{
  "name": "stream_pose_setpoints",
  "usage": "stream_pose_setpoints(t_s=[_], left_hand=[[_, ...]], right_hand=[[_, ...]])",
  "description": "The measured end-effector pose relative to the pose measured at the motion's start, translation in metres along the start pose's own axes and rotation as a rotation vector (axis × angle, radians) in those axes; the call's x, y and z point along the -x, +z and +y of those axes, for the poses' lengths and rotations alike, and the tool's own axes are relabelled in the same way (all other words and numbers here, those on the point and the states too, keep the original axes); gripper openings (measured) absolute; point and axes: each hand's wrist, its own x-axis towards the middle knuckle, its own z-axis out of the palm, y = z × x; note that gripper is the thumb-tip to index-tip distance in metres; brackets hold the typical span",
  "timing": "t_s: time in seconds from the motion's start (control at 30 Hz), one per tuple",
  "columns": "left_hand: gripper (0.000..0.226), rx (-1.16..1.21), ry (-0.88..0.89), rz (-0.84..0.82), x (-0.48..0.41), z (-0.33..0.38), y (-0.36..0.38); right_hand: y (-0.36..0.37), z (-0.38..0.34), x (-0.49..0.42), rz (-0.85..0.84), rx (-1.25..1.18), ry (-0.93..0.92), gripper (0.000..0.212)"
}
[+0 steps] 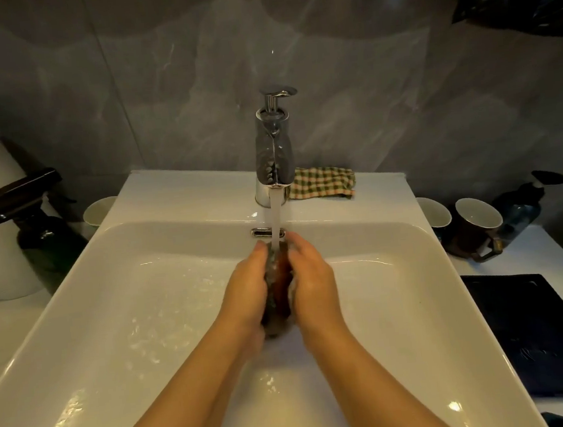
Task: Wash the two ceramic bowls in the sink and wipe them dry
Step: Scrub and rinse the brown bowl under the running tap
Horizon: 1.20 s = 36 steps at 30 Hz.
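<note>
Centrally in the frame, two bare hands press together around a dark object [278,291] under running water [277,224] from a chrome faucet [272,152]. The left hand [246,289] cups one side and the right hand [310,279] cups the other, both closed on it. It is dark with a reddish-brown inner face and is seen edge-on; it may be one of the bowls, but that cannot be told for sure. The hands are held over a wide white sink [109,298], whose basin is wet.

Just right of the faucet, on the sink's back ledge, lies a folded checked cloth [321,182]. At the left edge stand a dark spray bottle [33,216] and a pale cup [99,212]. At the right, on the counter, are two mugs [474,225] and a dark pump bottle [526,203]. A black tray [532,333] lies at lower right.
</note>
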Motion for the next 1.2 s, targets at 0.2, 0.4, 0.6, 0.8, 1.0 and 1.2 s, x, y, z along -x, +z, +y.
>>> stream_pose_setpoints(t_s=[0.2, 0.4, 0.6, 0.8, 1.0, 1.2], left_hand=[[0.037, 0.004, 0.017, -0.060, 0.006, 0.003, -0.005], [0.039, -0.083, 0.044, -0.004, -0.004, 0.001, -0.010], [0.035, -0.243, 0.132, -0.001, -0.005, -0.001, -0.020], [0.036, -0.219, 0.086, -0.061, -0.001, 0.001, -0.013], [0.037, -0.111, 0.035, -0.069, -0.004, -0.001, -0.005], [0.039, -0.143, 0.070, -0.081, -0.009, 0.000, -0.019]], right_hand=[[0.011, -0.009, 0.015, -0.171, 0.199, -0.347, 0.035], [0.005, 0.003, -0.002, -0.074, 0.044, -0.035, 0.034], [0.020, 0.006, 0.011, -0.065, 0.362, -0.463, 0.041], [-0.007, -0.011, -0.013, 0.037, -0.091, 0.305, 0.017], [0.014, 0.005, 0.014, -0.014, 0.293, -0.308, 0.034], [0.009, -0.010, -0.001, 0.126, 0.327, -0.038, 0.017]])
